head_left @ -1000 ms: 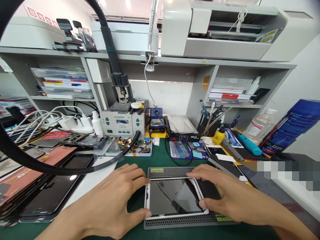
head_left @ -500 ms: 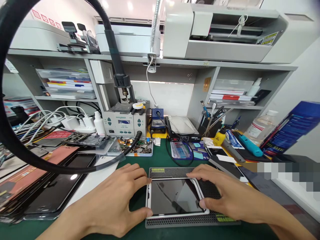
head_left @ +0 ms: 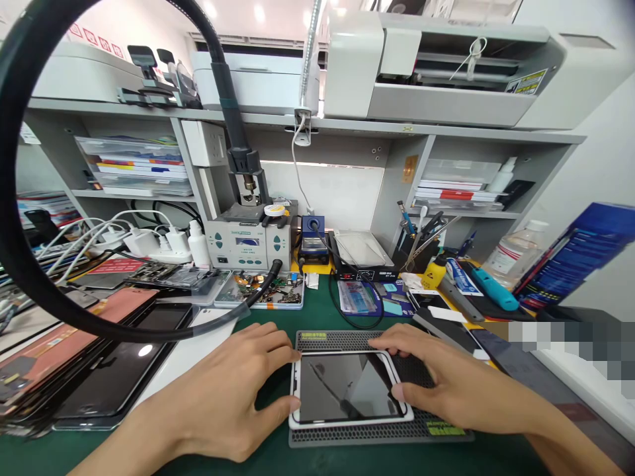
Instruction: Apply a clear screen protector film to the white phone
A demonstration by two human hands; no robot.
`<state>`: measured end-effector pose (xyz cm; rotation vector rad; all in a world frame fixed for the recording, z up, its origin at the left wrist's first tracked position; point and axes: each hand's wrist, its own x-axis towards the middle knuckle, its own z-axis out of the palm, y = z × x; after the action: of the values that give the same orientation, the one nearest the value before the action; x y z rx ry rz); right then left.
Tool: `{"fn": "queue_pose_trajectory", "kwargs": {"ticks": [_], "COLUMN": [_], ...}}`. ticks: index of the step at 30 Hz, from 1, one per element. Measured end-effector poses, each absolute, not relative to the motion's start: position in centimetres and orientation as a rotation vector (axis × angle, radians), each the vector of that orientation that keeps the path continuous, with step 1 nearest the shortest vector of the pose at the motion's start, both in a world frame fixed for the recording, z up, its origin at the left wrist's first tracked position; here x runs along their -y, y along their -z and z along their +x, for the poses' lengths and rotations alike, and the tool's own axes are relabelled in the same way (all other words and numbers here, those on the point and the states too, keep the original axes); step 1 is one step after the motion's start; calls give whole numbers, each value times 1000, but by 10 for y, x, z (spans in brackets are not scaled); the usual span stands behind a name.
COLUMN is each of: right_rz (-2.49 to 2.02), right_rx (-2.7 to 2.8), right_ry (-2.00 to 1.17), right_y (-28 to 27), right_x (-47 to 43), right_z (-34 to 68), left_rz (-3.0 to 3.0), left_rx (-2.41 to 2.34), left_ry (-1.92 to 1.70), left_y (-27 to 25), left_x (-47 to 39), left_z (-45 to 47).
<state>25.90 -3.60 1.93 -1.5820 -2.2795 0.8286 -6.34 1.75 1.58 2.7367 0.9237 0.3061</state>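
Note:
A tablet (head_left: 347,388) with a dark, glossy screen and a white rim lies on a grey honeycomb-patterned mat (head_left: 317,436). My left hand (head_left: 233,387) grips its left end, the thumb at the near corner and the index finger at the far corner. On the opposite end, my right hand (head_left: 441,380) has its thumb on the right edge and its fingers by the far right corner. The screen reflects a dark, curved hose shape. Both palms are off the tablet, and some of the right fingers are hidden behind the hand.
A thick black hose (head_left: 10,198) loops across the left, running to a hot air station (head_left: 251,244). Phone screens (head_left: 124,370) are stacked at left. Behind the mat sit a parts tray (head_left: 292,297) and a black cable (head_left: 332,301); bottles and a tool holder (head_left: 421,244) stand right.
Both hands keep their places at the tablet's ends. My right thumb has shifted slightly up and left along the edge; the view has moved a little.

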Motion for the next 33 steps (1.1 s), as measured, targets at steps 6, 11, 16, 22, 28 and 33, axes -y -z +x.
{"fn": "queue_pose_trajectory", "kwargs": {"ticks": [6,11,16,22,28,33], "right_rz": [-1610,-1654,-1679,-1671,-1644,-1628], "right_rx": [2301,2278,2284,2252,2274,2303], "right_ry": [-839,-825,-818,-786,-785,-827], "right_y": [-16,-9,-2,0,-2,-8], "right_x": [35,34,32,30,31,32], "right_z": [264,268,269,268,268,264], "left_rz": [2735,2733,2713,2704,2664,2644], "left_rx": [-917,-939,-957,-964,-977,-986], "left_ry": [-310,-290,-255,-238,-230,-237], "left_y": [-14,-15,-15,-16,-16,-13], "left_x": [-19,-18,-19,-19,-18,-18], "left_z": [-63,-63,-62,-62,-61,-61]}}
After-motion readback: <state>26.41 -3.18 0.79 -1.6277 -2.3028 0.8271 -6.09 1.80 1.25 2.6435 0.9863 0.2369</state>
